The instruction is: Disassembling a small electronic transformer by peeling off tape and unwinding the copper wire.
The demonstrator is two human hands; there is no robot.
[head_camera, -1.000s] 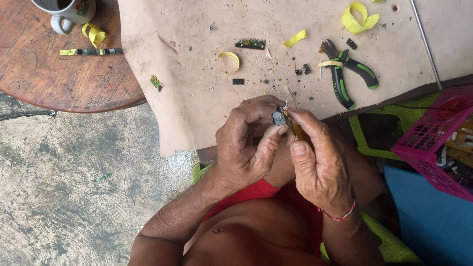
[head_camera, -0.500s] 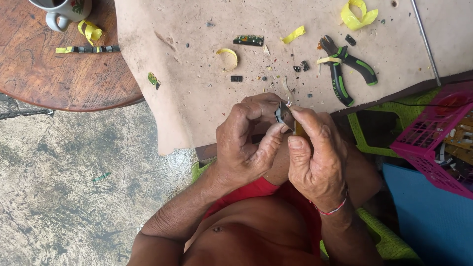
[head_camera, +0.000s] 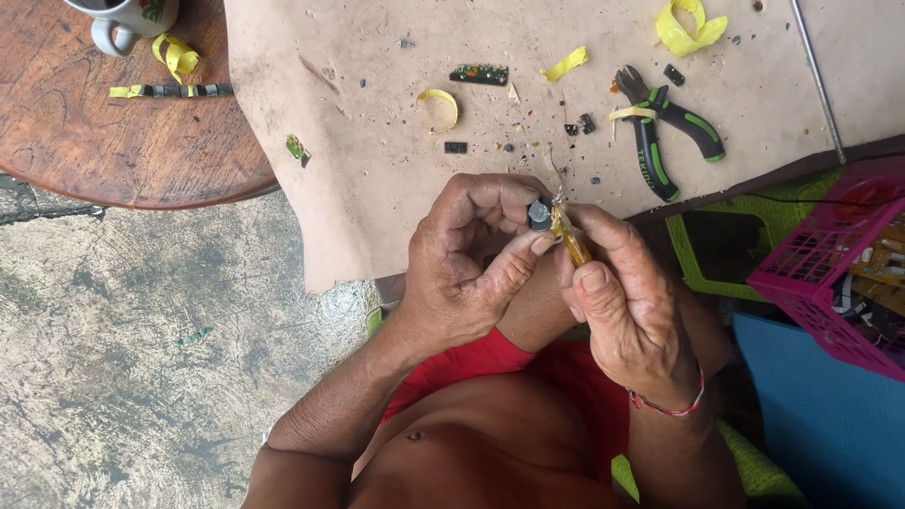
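A tan worktop (head_camera: 377, 188) fills the upper middle of the view; on it lie green-handled pliers (head_camera: 665, 127) at two o'clock, a curled yellow strip (head_camera: 691, 26) at one o'clock, a shorter yellow strip (head_camera: 566, 64) and a dark green chip (head_camera: 478, 73) near twelve, a yellow loop (head_camera: 441, 104) beside them, and a thin metal rod (head_camera: 818, 80) at far right; a round wooden table (head_camera: 104, 141) sits at ten o'clock, bearing a mug (head_camera: 127, 19) and a yellow-and-black strip (head_camera: 170, 90).
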